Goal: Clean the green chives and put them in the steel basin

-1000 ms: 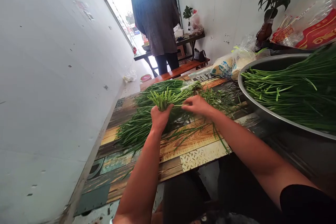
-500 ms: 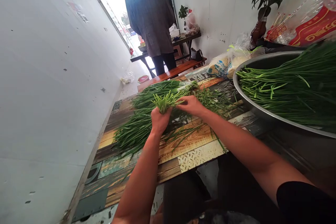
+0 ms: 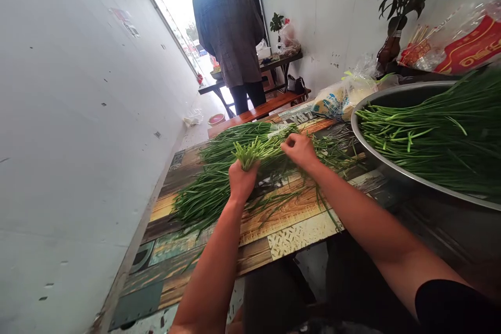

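Note:
My left hand (image 3: pixel 242 180) is closed round a bunch of garlic chives (image 3: pixel 247 153), the pale stem ends sticking up out of the fist. The bunch's long green leaves trail to the left over the table. To its right, my right hand (image 3: pixel 300 150) is closed with thumb and forefinger curled together; what it pinches, if anything, is too small to make out. Behind both hands lies a pile of garlic chives (image 3: pixel 235 135), its stems pointing right. Loose trimmed bits (image 3: pixel 336 150) are scattered beyond the right hand.
The wood-patterned table (image 3: pixel 289 214) has stray leaves on it. A large metal basin (image 3: pixel 366 145) full of garlic chives stands at the right, beside a plastic bag (image 3: pixel 332 102). A potted plant (image 3: pixel 397 21) is behind. A person (image 3: pixel 230 31) stands by a far table, back turned.
My right hand has moved right, away from the bunch's stem ends. The left hand keeps its grip on the bunch. The view has shifted slightly.

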### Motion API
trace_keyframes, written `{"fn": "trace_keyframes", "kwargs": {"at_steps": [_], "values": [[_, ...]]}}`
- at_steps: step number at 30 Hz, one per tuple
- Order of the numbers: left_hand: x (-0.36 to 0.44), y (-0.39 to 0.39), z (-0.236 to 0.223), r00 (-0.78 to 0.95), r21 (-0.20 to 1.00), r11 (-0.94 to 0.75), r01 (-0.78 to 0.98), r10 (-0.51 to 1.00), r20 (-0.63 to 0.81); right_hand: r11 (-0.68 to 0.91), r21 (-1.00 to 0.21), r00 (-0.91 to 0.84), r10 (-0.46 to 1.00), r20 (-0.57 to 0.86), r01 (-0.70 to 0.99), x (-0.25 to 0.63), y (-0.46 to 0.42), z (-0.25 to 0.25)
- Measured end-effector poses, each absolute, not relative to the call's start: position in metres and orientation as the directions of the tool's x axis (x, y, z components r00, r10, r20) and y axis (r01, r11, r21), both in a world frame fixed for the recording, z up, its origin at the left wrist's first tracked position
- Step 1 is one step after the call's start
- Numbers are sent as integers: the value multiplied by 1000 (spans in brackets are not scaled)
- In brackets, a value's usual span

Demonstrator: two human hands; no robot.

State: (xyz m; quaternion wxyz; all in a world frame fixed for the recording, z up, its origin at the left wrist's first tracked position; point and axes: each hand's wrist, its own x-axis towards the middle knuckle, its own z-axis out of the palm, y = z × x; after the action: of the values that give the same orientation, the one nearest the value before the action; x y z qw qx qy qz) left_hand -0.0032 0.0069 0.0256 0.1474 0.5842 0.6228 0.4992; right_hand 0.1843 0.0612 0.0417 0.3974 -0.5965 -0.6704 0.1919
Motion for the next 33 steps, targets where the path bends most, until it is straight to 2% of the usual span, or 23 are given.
{"fn": "trace_keyframes", "kwargs": {"at_steps": [3,5,8,11,14,16,22,28,31,33], "values": [[-2,7,27,-276,778,-175,604,869,410,95,-705,142,952,271,703,198,70,43],[-1,6,27,-280,771,-172,613,865,416,110,-629,137,934,331,770,204,73,41],[0,6,26,-286,769,-179,613,858,427,252,-504,59,850,523,826,205,70,38],[1,6,26,-289,767,-189,613,850,441,483,-436,-75,731,678,759,196,60,37],[1,6,26,-319,760,-171,627,834,450,677,-371,-220,619,754,635,184,50,38],[1,6,27,-335,770,-163,617,831,444,721,-335,-256,577,776,607,180,47,38],[-1,7,26,-325,788,-177,590,841,432,760,-230,-383,534,754,608,184,51,34],[0,6,27,-322,804,-174,569,852,413,717,-136,-514,606,607,684,180,59,23],[0,6,27,-313,798,-167,579,858,407,705,-163,-527,644,554,691,175,61,19],[-1,7,26,-309,806,-178,564,860,406,717,-264,-520,664,537,645,173,62,17]]}}
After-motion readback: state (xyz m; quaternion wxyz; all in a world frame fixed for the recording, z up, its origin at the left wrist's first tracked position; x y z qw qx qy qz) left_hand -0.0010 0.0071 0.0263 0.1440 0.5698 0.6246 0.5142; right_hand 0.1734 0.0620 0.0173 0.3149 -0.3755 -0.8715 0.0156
